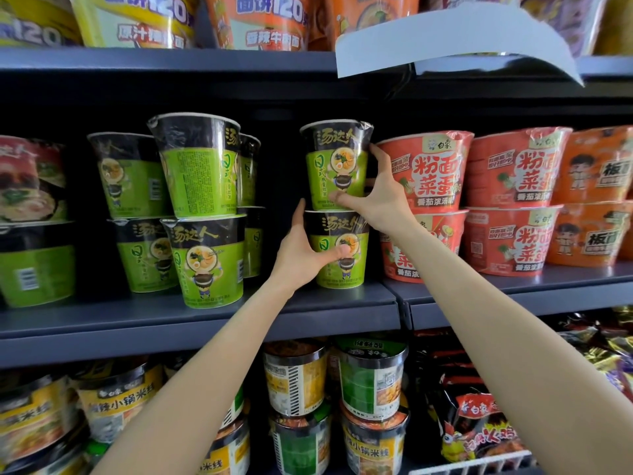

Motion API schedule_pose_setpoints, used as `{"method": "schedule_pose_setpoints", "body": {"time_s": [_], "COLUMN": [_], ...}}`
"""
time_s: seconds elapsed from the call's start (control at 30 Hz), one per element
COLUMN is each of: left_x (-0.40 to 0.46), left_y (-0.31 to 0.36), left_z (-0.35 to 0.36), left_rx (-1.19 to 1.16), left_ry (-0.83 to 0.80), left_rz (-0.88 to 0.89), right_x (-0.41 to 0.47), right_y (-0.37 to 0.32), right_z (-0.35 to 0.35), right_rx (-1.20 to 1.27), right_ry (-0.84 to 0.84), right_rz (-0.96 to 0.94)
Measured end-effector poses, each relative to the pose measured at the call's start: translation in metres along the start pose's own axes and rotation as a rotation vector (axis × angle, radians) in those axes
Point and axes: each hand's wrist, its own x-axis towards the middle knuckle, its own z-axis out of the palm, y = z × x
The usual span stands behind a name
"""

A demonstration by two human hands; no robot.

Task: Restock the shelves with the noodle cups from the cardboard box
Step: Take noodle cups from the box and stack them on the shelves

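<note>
In the head view, at the centre of the frame, my left hand (301, 252) has its fingers and thumb wrapped round the lower green-and-black noodle cup (339, 250) to steady it on the middle shelf (205, 323). My right hand (373, 197) clamps thumb and fingers on the upper noodle cup (337, 162), which sits on the lower one's lid, just beside the red noodle bowls (424, 169) to the right. I judge I am squaring this stack to match the stacked green cups (202, 214) at centre left; the cardboard box is out of view.
</note>
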Motion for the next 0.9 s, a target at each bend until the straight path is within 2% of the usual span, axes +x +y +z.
{"method": "schedule_pose_setpoints", "body": {"time_s": [0.27, 0.4, 0.47, 0.53, 0.6, 0.7, 0.73, 0.77, 0.8, 0.83, 0.9], "left_x": [-0.001, -0.008, -0.02, -0.042, -0.066, -0.082, -0.082, -0.08, -0.077, -0.072, -0.064], "left_y": [-0.002, 0.004, 0.012, 0.019, 0.022, 0.017, 0.012, 0.005, -0.002, -0.013, -0.025], "left_z": [0.001, 0.001, -0.006, -0.022, -0.047, -0.09, -0.105, -0.12, -0.135, -0.149, -0.173], "left_rx": [0.023, 0.058, 0.123, 0.154, 0.198, 0.402, 0.465, 0.497, 0.476, 0.397, 0.092], "left_ry": [0.05, 0.024, 0.033, 0.085, 0.21, 0.575, 0.686, 0.762, 0.798, 0.79, 0.643], "left_rz": [0.007, -0.022, -0.012, 0.116, 0.371, 0.809, 0.89, 0.899, 0.827, 0.68, 0.279], "right_x": [0.001, -0.004, -0.013, -0.03, -0.052, -0.072, -0.074, -0.075, -0.075, -0.075, -0.075], "right_y": [-0.003, -0.004, -0.004, -0.004, -0.008, -0.019, -0.023, -0.027, -0.032, -0.037, -0.047], "right_z": [0.001, -0.002, -0.005, -0.005, 0.001, 0.022, 0.032, 0.043, 0.055, 0.066, 0.088], "right_rx": [-0.017, 0.014, 0.026, 0.038, 0.091, 0.128, 0.125, 0.122, 0.125, 0.127, 0.107], "right_ry": [-0.005, -0.036, 0.029, 0.174, 0.288, 0.247, 0.196, 0.142, 0.093, 0.042, -0.079], "right_rz": [0.001, 0.047, 0.037, -0.059, -0.224, -0.375, -0.386, -0.389, -0.388, -0.383, -0.365]}}
